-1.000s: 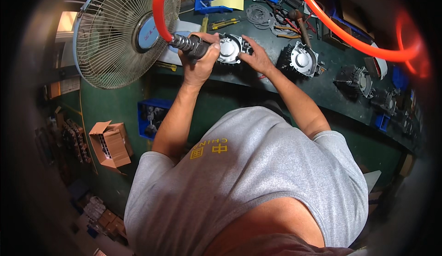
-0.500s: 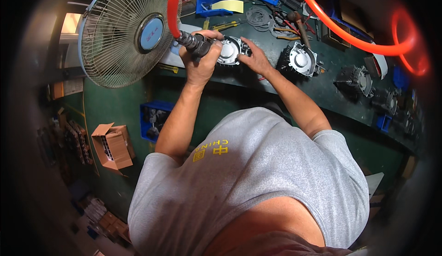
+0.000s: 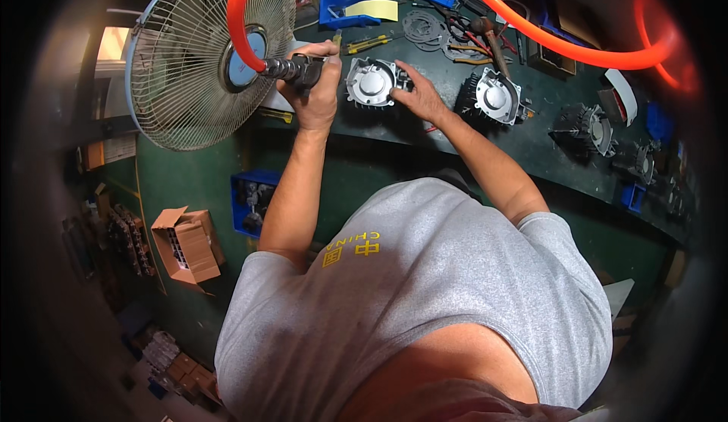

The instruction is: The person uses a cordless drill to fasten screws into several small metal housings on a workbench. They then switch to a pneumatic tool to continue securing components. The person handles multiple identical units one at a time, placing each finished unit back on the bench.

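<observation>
My left hand (image 3: 317, 102) is wrapped round a dark air-powered driver (image 3: 302, 71), whose rear end joins an orange air hose (image 3: 236, 14). The tool is held left of a silver, finned metal housing (image 3: 371, 82) with a round raised centre, and stands apart from it. At the housing's right side, my right hand (image 3: 422, 100) grips the edge between thumb and fingers. The housing lies on the dark green workbench (image 3: 364, 125). Where the tool's tip points is hidden by my left hand.
A large fan (image 3: 220, 111) stands close by on the left. More housings (image 3: 497, 97) sit rightward along the bench. Behind are a hammer (image 3: 493, 39), pliers, flat gaskets (image 3: 425, 29) and a blue bin (image 3: 337, 11). The hose loops across the far side.
My left hand has drawn the driver leftward, off the housing, and the hose has shifted left with it. My right hand keeps its hold on the housing.
</observation>
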